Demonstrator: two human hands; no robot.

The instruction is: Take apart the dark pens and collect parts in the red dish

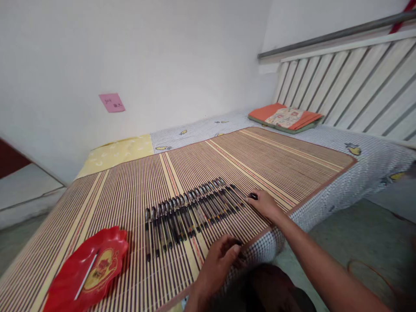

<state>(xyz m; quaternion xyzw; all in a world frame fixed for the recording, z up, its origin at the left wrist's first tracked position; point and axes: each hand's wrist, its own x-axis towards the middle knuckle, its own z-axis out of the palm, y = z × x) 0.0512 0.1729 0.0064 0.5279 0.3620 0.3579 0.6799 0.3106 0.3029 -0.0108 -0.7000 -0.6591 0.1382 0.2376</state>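
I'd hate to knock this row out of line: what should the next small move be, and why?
Probably ease the right hand slightly left and lay the dark item beside the row of pens. Its fingers hold that partly hidden item just past the row's right end, while the mat offers room there.

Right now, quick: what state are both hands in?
Left hand: partly curled; whether it holds anything can't be told.
Right hand: closed on a black piece.
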